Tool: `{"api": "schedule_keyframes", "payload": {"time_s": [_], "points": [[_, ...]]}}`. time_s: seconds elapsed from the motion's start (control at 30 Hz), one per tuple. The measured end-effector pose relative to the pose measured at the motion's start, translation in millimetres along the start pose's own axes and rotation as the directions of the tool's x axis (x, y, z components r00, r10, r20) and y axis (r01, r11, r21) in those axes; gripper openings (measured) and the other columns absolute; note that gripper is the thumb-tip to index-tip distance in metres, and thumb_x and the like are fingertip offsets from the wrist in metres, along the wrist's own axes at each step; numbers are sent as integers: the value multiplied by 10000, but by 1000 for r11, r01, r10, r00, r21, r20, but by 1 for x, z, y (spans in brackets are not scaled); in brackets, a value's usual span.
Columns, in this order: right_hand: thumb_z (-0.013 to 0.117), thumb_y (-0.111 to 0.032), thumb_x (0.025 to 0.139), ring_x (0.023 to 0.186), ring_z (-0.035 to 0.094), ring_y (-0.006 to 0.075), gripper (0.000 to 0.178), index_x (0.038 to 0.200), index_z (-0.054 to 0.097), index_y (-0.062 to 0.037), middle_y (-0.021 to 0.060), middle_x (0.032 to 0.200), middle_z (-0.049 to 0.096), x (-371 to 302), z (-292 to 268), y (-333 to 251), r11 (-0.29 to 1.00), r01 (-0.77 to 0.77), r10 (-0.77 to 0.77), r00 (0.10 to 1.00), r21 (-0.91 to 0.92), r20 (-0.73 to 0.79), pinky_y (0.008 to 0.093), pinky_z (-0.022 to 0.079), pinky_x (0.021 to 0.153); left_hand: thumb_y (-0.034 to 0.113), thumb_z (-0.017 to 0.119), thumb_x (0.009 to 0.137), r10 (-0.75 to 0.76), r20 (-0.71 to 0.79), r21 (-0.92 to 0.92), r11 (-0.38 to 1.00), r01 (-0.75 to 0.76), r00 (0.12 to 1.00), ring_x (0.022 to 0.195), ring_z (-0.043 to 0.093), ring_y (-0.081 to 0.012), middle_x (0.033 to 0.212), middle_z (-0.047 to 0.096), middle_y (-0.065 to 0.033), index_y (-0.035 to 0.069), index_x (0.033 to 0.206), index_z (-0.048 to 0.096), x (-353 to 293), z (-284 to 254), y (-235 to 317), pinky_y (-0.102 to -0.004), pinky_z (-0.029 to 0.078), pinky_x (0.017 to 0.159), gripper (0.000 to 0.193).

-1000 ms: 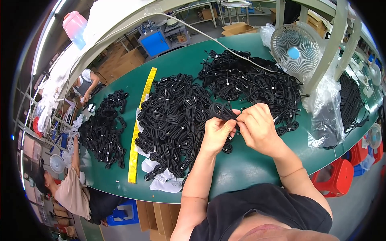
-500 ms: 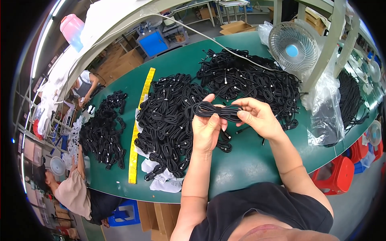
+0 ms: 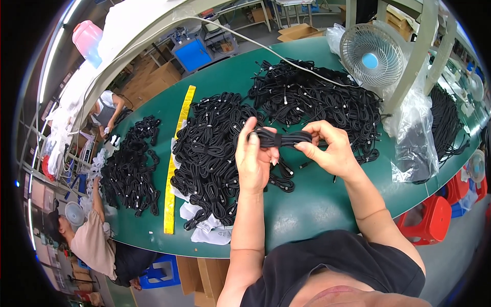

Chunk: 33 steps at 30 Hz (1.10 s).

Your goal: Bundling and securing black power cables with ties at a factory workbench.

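Note:
A coiled black cable (image 3: 287, 138), bound by a band around its middle, is held level above the green table between my hands. My right hand (image 3: 330, 148) pinches its right end between thumb and fingers. At the other end, my left hand (image 3: 254, 158) has the coil between thumb and fingers, the thumb pointing up and the palm partly turned up. Just left of my left hand lies a large pile of bundled black cables (image 3: 209, 148). Beyond my hands spreads another heap of black cables (image 3: 312, 97) with light-coloured connectors.
A yellow strip (image 3: 176, 169) separates the middle pile from a smaller cable pile (image 3: 134, 169). A fan (image 3: 371, 56), metal posts and clear plastic bags (image 3: 411, 138) stand at the right. Two people work at the left. Red stools (image 3: 427, 220) are at the right edge.
My left hand has turned and shifted slightly left, its thumb moving from atop the coil to its left end. The coil has moved slightly right and up. My right hand keeps its pinch.

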State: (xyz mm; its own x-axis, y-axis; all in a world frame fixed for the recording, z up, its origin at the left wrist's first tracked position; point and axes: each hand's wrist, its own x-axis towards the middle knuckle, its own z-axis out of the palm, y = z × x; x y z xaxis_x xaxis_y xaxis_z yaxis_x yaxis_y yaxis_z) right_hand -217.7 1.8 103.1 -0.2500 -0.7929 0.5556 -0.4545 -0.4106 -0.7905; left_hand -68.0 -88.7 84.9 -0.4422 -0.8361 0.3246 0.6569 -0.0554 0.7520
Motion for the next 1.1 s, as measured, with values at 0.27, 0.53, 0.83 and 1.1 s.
{"api": "schedule_keyframes", "payload": {"time_s": [0.27, 0.53, 0.83, 1.1], "points": [[721, -95, 725, 558, 532, 63, 263, 917, 575, 11, 59, 754, 602, -1, -2, 5, 985, 148, -150, 989, -87, -15, 212, 441, 518, -69, 303, 798, -83, 49, 256, 964, 68, 995, 631, 590, -188, 1027, 567, -232, -83, 1243, 406, -2, -16, 8, -258, 491, 502, 457], [608, -109, 847, 630, 555, 61, 221, 1054, 601, -33, 13, 807, 605, 8, 1, 19, 827, -334, 345, 937, 452, 62, 200, 473, 558, 95, 437, 921, -57, 111, -48, 997, 62, 992, 691, 634, -255, 967, 585, -240, -102, 1213, 420, -2, -7, 17, -315, 553, 570, 353], [562, -185, 880, 684, 600, 114, 290, 1086, 566, 19, 74, 823, 615, 17, 7, 26, 936, -203, 213, 977, 286, -4, 232, 490, 608, 101, 454, 922, 2, -72, 29, 1000, 0, 997, 666, 650, -258, 880, 600, -188, -77, 1154, 459, 6, -17, 11, -337, 570, 605, 292], [584, -262, 848, 911, 614, 284, 323, 1095, 583, -53, 110, 982, 641, 36, 2, 128, 693, -47, 271, 941, -719, 200, 418, 471, 810, 89, 481, 903, -72, -322, -830, 501, -245, 944, 1179, 431, -364, 1384, 155, -311, -86, 1352, 18, 31, -116, 26, -414, 414, 995, 668]]}}
